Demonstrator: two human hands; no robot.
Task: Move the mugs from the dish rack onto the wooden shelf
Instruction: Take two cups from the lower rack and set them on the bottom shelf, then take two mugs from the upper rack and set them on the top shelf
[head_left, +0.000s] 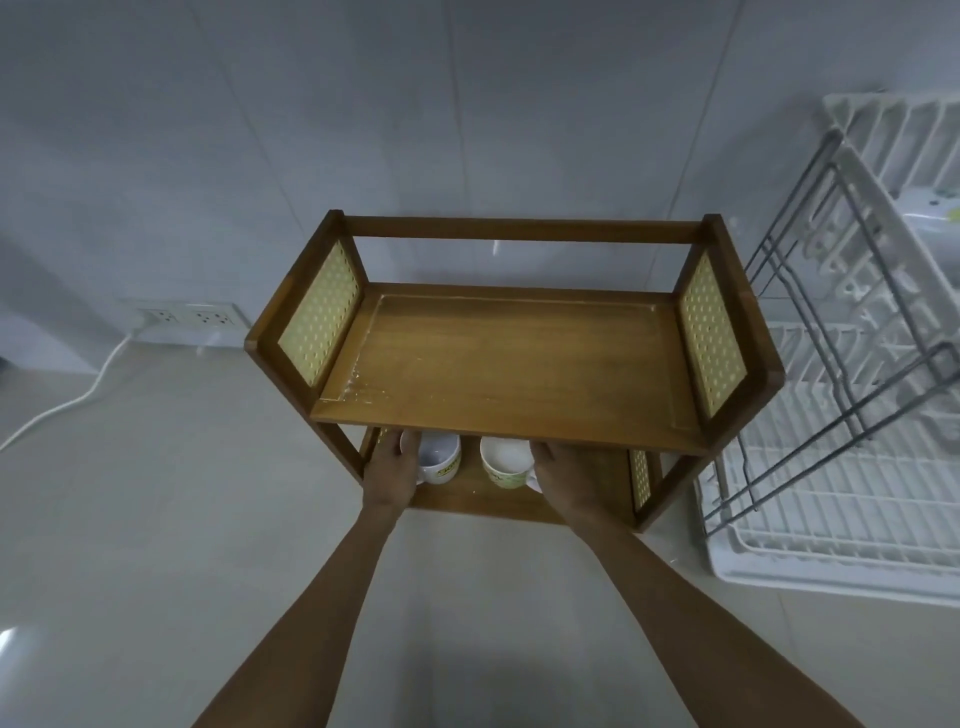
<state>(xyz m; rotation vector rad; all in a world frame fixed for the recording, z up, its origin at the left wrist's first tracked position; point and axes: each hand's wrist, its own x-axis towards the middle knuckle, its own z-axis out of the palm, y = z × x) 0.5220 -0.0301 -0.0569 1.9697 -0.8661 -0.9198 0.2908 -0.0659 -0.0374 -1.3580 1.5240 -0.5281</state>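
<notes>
A two-tier wooden shelf (498, 364) with yellow woven side panels stands on the counter ahead of me. Two white mugs with green and yellow print sit upright on its lower tier, partly hidden under the top board. My left hand (392, 467) is wrapped around the left mug (440, 457). My right hand (563, 475) holds the right mug (505, 462) from its right side, covering the handle. The top tier is bare wood. The white dish rack (852, 415) stands to the right of the shelf.
The dish rack has a grey wire frame (810, 322) and a white item (930, 218) on its upper level. A wall socket (187, 317) with a white cable (67, 405) is at the left. A tiled wall rises behind the shelf.
</notes>
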